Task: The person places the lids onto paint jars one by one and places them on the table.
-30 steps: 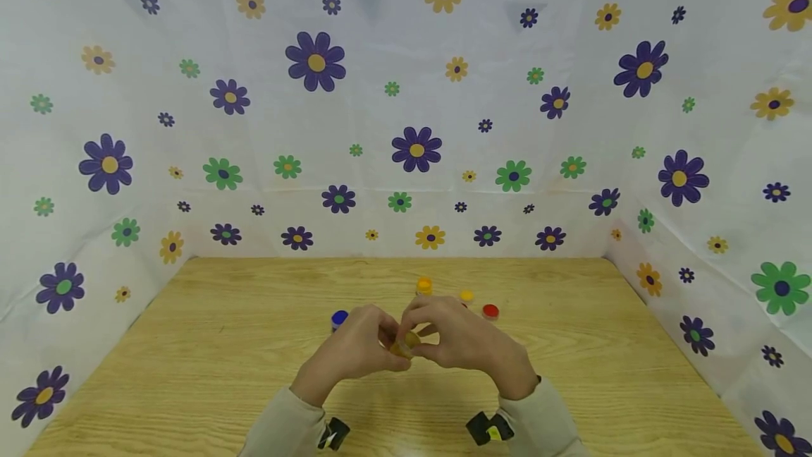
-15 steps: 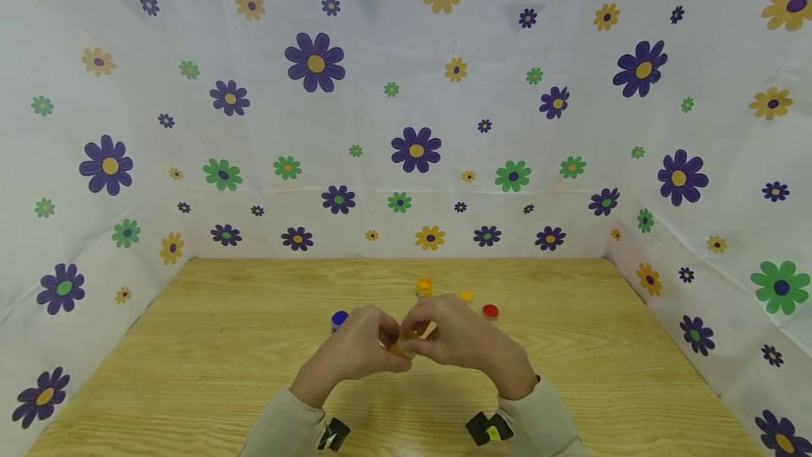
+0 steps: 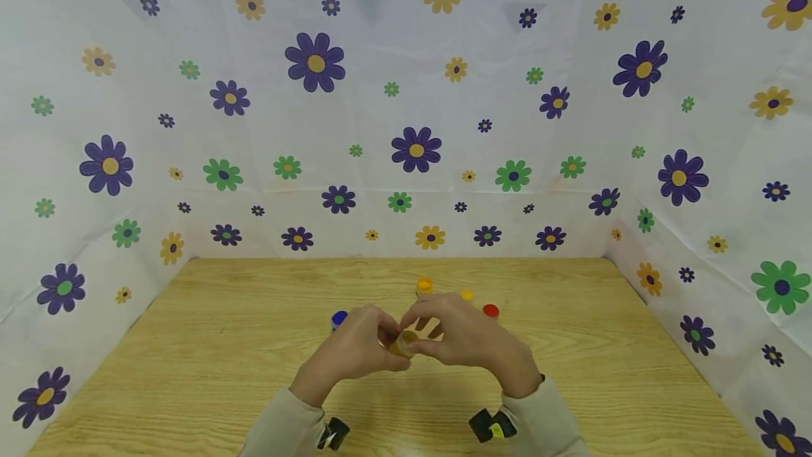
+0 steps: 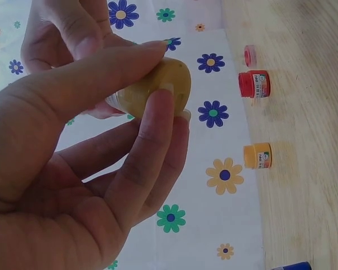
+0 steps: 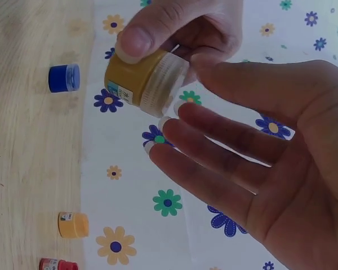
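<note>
A mustard-yellow paint jar (image 5: 129, 76) with a ribbed clear lid (image 5: 162, 84) is held tilted above the table. In the head view my left hand (image 3: 358, 345) grips the jar's body. The left wrist view shows the left thumb and fingers pinching around its base. My right hand (image 3: 466, 333) is at the lid, with the thumb by its rim. In the right wrist view the right fingers (image 5: 225, 163) are spread and fairly straight around the lid's end. Whether the right thumb touches the lid I cannot tell.
A blue paint jar (image 3: 340, 319) stands left, beyond the left hand. Farther back stand an orange-yellow jar (image 3: 424, 286), a small yellow disc (image 3: 466, 296) and a red-topped piece (image 3: 490, 311). The left wrist view shows a red jar (image 4: 253, 84). Flowered cloth (image 3: 406, 104) encloses the wooden table (image 3: 222, 372).
The right fingers closed in on the lid half a second ago; now they have loosened and spread apart. My left hand and the jar stay nearly in place.
</note>
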`<state>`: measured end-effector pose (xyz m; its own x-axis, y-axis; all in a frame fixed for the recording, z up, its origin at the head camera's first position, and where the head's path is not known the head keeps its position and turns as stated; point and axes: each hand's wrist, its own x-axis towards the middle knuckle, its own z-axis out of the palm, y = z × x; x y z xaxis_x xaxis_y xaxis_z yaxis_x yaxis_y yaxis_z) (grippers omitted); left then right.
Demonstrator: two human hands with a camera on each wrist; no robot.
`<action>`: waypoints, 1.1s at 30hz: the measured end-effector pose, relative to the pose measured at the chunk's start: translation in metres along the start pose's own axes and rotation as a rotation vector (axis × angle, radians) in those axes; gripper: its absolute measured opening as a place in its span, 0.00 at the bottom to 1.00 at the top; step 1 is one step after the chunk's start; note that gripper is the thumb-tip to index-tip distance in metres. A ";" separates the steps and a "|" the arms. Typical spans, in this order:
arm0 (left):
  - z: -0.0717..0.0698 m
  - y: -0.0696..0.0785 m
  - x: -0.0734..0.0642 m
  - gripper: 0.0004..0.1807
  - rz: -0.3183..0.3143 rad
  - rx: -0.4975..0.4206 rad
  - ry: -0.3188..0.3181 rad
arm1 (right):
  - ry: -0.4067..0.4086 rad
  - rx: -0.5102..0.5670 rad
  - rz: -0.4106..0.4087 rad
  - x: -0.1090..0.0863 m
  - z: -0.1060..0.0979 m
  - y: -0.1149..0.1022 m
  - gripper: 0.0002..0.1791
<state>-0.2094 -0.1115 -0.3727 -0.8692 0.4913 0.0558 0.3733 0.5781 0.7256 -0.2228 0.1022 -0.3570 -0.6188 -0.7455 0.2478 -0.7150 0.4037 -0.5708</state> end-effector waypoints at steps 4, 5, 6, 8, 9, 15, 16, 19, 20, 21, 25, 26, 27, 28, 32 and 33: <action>0.000 -0.002 0.000 0.11 0.008 -0.001 -0.001 | -0.016 0.000 -0.031 -0.001 -0.002 0.001 0.11; -0.001 -0.002 0.000 0.11 0.010 0.000 -0.001 | -0.024 0.000 -0.032 -0.001 -0.001 0.001 0.12; -0.001 -0.002 0.000 0.11 0.012 0.000 -0.001 | -0.034 0.003 -0.033 0.000 -0.001 0.000 0.12; -0.001 -0.002 0.000 0.10 0.014 -0.001 -0.004 | -0.052 0.021 -0.032 0.001 0.000 0.000 0.11; -0.001 -0.002 0.000 0.10 0.015 -0.003 -0.005 | -0.060 0.032 -0.029 0.001 0.001 0.000 0.11; 0.000 0.000 0.001 0.10 0.011 -0.010 -0.008 | -0.048 0.031 -0.015 0.002 0.003 -0.001 0.09; 0.000 0.000 0.001 0.10 0.010 -0.009 -0.006 | -0.041 0.021 -0.015 0.002 0.003 -0.001 0.09; 0.000 0.000 0.001 0.10 0.004 -0.004 0.005 | -0.025 0.007 -0.007 0.002 0.004 -0.001 0.10; 0.000 0.000 0.001 0.10 0.000 -0.003 0.009 | -0.020 0.001 -0.004 0.002 0.005 0.000 0.09; 0.000 0.001 0.001 0.10 -0.003 -0.004 0.013 | -0.013 -0.006 -0.002 0.003 0.005 0.000 0.09; 0.001 0.002 -0.001 0.11 -0.015 -0.003 0.024 | 0.016 -0.044 0.013 0.005 0.006 0.000 0.07; 0.001 0.002 -0.001 0.11 -0.016 -0.002 0.027 | 0.022 -0.054 0.017 0.005 0.006 0.000 0.07; 0.001 0.002 -0.001 0.11 -0.016 -0.001 0.028 | 0.027 -0.063 0.020 0.005 0.006 0.000 0.07; 0.001 0.002 -0.001 0.10 -0.017 0.000 0.030 | 0.028 -0.069 0.025 0.005 0.006 0.000 0.07; 0.001 0.002 -0.001 0.10 -0.019 0.003 0.032 | 0.021 -0.069 0.029 0.005 0.006 -0.001 0.08; 0.001 0.002 -0.001 0.10 -0.021 0.002 0.032 | 0.019 -0.067 0.031 0.005 0.006 -0.001 0.09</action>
<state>-0.2078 -0.1100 -0.3720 -0.8867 0.4581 0.0624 0.3556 0.5896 0.7252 -0.2236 0.0953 -0.3598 -0.6461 -0.7225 0.2460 -0.7154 0.4611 -0.5250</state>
